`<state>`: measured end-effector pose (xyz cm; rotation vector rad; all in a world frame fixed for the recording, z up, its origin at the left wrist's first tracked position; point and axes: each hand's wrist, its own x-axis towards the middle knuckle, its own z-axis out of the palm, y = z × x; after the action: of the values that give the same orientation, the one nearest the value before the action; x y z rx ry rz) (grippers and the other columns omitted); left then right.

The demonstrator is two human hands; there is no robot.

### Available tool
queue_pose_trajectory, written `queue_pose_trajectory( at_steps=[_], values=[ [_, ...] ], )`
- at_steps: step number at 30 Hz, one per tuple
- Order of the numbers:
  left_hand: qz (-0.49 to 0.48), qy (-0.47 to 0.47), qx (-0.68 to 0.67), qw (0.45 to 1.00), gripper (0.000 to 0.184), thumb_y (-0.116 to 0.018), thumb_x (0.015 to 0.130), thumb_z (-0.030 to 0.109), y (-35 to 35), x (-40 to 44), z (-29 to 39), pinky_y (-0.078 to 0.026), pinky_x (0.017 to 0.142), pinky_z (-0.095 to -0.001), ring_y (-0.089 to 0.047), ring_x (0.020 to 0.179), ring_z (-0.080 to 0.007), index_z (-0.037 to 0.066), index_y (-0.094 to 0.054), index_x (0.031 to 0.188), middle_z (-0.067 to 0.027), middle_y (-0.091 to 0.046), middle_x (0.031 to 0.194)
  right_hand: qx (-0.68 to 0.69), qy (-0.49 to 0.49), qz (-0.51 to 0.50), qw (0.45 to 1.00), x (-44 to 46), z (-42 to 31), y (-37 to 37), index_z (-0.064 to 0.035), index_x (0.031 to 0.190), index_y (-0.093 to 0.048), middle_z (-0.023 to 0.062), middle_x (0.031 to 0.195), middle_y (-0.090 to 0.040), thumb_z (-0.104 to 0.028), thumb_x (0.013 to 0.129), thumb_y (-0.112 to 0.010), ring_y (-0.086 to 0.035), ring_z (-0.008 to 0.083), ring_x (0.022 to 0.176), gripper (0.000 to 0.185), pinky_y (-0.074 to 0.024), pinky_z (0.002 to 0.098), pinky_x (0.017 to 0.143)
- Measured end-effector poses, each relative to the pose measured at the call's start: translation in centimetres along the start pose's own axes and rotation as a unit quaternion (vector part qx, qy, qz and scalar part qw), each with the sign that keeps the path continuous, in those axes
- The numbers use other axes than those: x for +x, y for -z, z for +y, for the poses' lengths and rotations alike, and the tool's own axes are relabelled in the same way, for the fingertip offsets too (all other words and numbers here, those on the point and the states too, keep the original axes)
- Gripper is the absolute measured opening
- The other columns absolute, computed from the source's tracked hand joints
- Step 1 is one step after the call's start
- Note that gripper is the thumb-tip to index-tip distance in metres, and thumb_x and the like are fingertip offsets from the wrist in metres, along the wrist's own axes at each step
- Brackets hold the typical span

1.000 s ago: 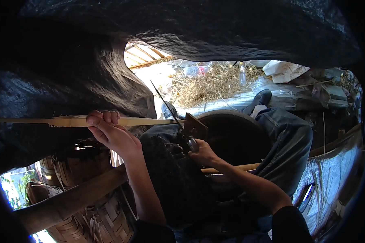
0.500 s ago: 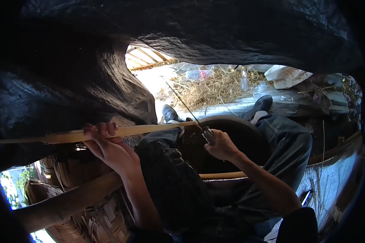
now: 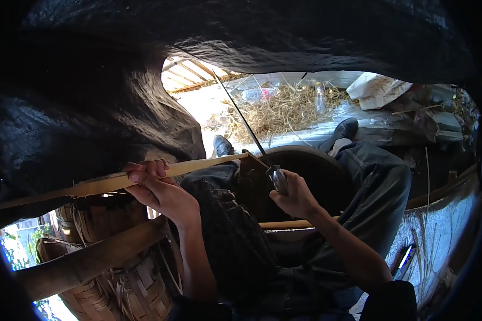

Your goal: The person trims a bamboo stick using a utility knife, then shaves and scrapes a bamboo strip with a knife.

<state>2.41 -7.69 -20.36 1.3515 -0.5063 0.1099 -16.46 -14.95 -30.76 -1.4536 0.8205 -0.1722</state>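
Note:
My left hand (image 3: 168,197) is closed around a long, pale bamboo strip (image 3: 198,166), which runs from the far left to the middle of the view. A knife (image 3: 243,122) with a long, narrow, dark blade is gripped by its handle in my right hand (image 3: 295,196). Its blade points up and away to the left. Between the strip's right end and the base of the blade lies a thin sliver (image 3: 256,159); whether it is still joined to the strip I cannot tell. Both hands are above my lap.
Between my legs stands a dark round container (image 3: 305,155). Woven baskets (image 3: 134,283) and a thick bamboo pole (image 3: 99,257) are at lower left. Dark sheeting (image 3: 102,117) hangs overhead and to the left. Straw (image 3: 281,115), a clear bottle (image 3: 319,99) and a pale sack (image 3: 377,90) lie ahead.
My left hand has shifted slightly right and down along with the strip, whose right end now tilts up more. The knife blade has swung a little more upright, away from the strip's end.

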Motion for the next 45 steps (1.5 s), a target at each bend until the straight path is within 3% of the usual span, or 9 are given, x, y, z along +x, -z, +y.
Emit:
queue_pose_trajectory(
  at_steps=[10, 17, 19, 23, 26, 31, 33, 38, 45],
  values=[
    [-0.007, 0.013, -0.003, 1.000, 0.017, -0.039, 0.099, 0.029, -0.4, 0.8, -0.3, -0.034, 0.067, -0.0257, -0.031, 0.064, -0.0070, 0.014, -0.042, 0.093, 0.0034, -0.034, 0.071, 0.003, -0.170, -0.050, 0.984, 3.5, 7.7, -6.4, 0.0037, 0.091, -0.056, 0.0196, 0.080, -0.063, -0.017, 0.069, -0.060, -0.063, 0.0294, 0.077, 0.031, -0.0488, 0.0364, 0.070],
    [-0.067, 0.097, -0.143, 0.983, 0.034, -0.035, 0.098, 0.039, 1.1, 1.6, 0.9, -0.031, 0.063, -0.0272, -0.031, 0.061, -0.0106, 0.012, -0.040, 0.077, 0.0026, -0.032, 0.066, -0.030, -0.075, -0.003, 0.997, 3.2, 4.5, -2.8, 0.0023, 0.088, -0.055, 0.0124, 0.072, -0.059, -0.014, 0.069, -0.061, -0.060, 0.0228, 0.069, 0.027, -0.0473, 0.0347, 0.065],
    [-0.183, 0.144, -0.134, 0.963, 0.041, -0.037, 0.095, 0.039, 2.9, 2.5, 1.1, -0.029, 0.061, -0.0284, -0.030, 0.058, -0.0129, 0.013, -0.032, 0.064, 0.0012, -0.029, 0.061, -0.090, -0.006, 0.015, 0.996, 2.1, 3.5, -1.0, 0.0022, 0.086, -0.054, 0.0122, 0.069, -0.058, -0.011, 0.070, -0.060, -0.060, 0.0213, 0.066, 0.022, -0.0466, 0.0342, 0.062],
    [-0.089, 0.191, -0.101, 0.972, 0.039, -0.040, 0.089, 0.034, 2.0, 3.3, 1.5, -0.029, 0.061, -0.0299, -0.030, 0.056, -0.0135, 0.014, -0.026, 0.059, 0.0003, -0.027, 0.057, -0.072, -0.037, 0.009, 0.997, -1.7, 0.0, 1.2, 0.0026, 0.084, -0.055, 0.0160, 0.069, -0.059, -0.012, 0.070, -0.060, -0.061, 0.0304, 0.066, 0.021, -0.0458, 0.0378, 0.062],
    [-0.198, 0.249, -0.104, 0.942, 0.032, -0.041, 0.089, 0.030, 2.3, 3.8, 2.0, -0.032, 0.063, -0.0308, -0.031, 0.058, -0.0143, 0.013, -0.028, 0.064, -0.0008, -0.030, 0.062, 0.031, -0.041, 0.034, 0.998, -3.5, 0.7, 1.5, 0.0017, 0.080, -0.052, 0.0069, 0.062, -0.053, -0.011, 0.071, -0.059, -0.055, 0.0162, 0.059, 0.017, -0.0433, 0.0342, 0.057],
    [-0.014, 0.158, -0.112, 0.981, 0.036, -0.042, 0.093, 0.025, 0.5, 4.2, 7.7, -0.029, 0.059, -0.0285, -0.030, 0.056, -0.0123, 0.014, -0.028, 0.061, 0.0011, -0.025, 0.059, 0.023, -0.058, 0.028, 0.998, -3.7, 0.3, 2.9, 0.0010, 0.075, -0.049, 0.0053, 0.057, -0.049, -0.009, 0.071, -0.058, -0.051, 0.0148, 0.055, 0.015, -0.0408, 0.0342, 0.053],
    [-0.168, 0.182, -0.169, 0.954, 0.041, -0.040, 0.095, 0.027, 3.5, 6.0, 9.2, -0.024, 0.051, -0.0264, -0.023, 0.052, -0.0100, 0.014, -0.026, 0.059, 0.0019, -0.022, 0.056, 0.004, -0.037, 0.026, 0.999, -3.7, 0.4, 2.5, 0.0011, 0.074, -0.048, 0.0060, 0.057, -0.049, -0.009, 0.070, -0.059, -0.051, 0.0147, 0.055, 0.015, -0.0403, 0.0345, 0.053],
    [-0.101, 0.159, -0.080, 0.979, 0.045, -0.038, 0.096, 0.028, 2.3, 6.2, 8.0, -0.020, 0.048, -0.0266, -0.017, 0.049, -0.0093, 0.015, -0.024, 0.056, 0.0026, -0.018, 0.052, -0.009, 0.007, -0.017, 1.000, -4.5, -2.3, 1.3, 0.0022, 0.074, -0.049, 0.0089, 0.058, -0.050, -0.009, 0.069, -0.059, -0.050, 0.0173, 0.054, 0.016, -0.0403, 0.0350, 0.053],
    [-0.282, 0.261, -0.153, 0.911, 0.044, -0.044, 0.090, 0.019, 1.6, 7.7, 7.3, -0.017, 0.048, -0.0264, -0.014, 0.047, -0.0080, 0.015, -0.019, 0.055, 0.0035, -0.016, 0.050, 0.013, 0.118, -0.049, 0.992, -5.0, -4.7, -0.8, 0.0044, 0.082, -0.051, 0.0158, 0.064, -0.056, -0.010, 0.070, -0.058, -0.059, 0.0266, 0.058, 0.021, -0.0438, 0.0381, 0.056]
  ],
)
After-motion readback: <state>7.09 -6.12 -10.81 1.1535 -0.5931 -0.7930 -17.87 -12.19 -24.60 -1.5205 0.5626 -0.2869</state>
